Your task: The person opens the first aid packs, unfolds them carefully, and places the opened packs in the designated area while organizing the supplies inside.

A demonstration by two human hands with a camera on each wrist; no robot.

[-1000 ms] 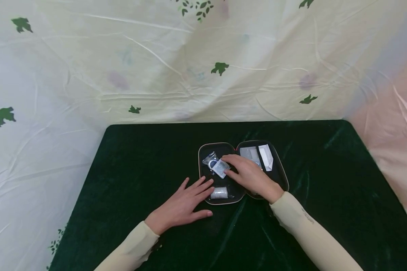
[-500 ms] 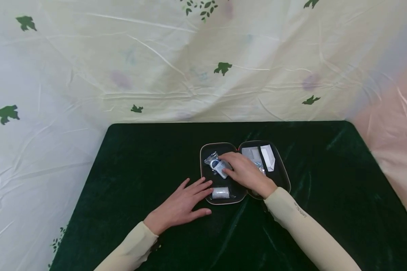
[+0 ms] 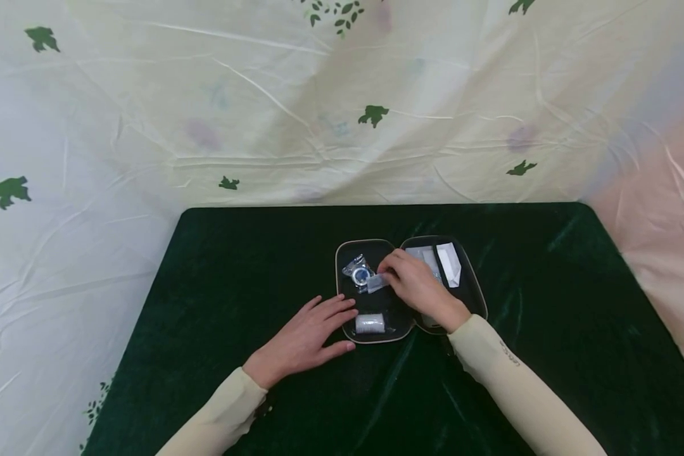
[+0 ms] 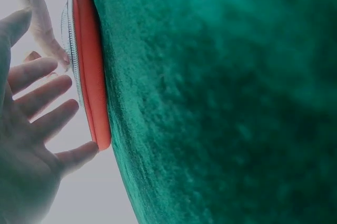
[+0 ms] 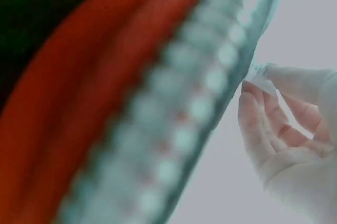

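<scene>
A zippered case (image 3: 386, 309), black inside and red outside, lies unfolded on the table. My right hand (image 3: 418, 288) reaches over its middle, pinching a small white packet (image 3: 377, 283) between thumb and fingertips. In the right wrist view, a corner of that packet (image 5: 262, 83) pokes out of the grip. Beside it in the left half is a white and blue ring-shaped roll (image 3: 361, 275) in clear plastic. Nearer me lies a white wrapped roll (image 3: 370, 323). My left hand (image 3: 302, 339) is spread at the case's left side, a fingertip at its red wall (image 4: 95, 92) in the left wrist view.
The case's right half holds a white folded packet (image 3: 448, 265) and a pale flat packet (image 3: 422, 254), with a black strap between them. Dark green velvet cloth (image 3: 251, 266) covers the table. A pale curtain (image 3: 273, 114) with green leaf prints hangs behind.
The small white packet has tilted and moved slightly right in my right hand, uncovering more of the ring-shaped roll. The right fingers have drawn closer together. My left hand has barely moved.
</scene>
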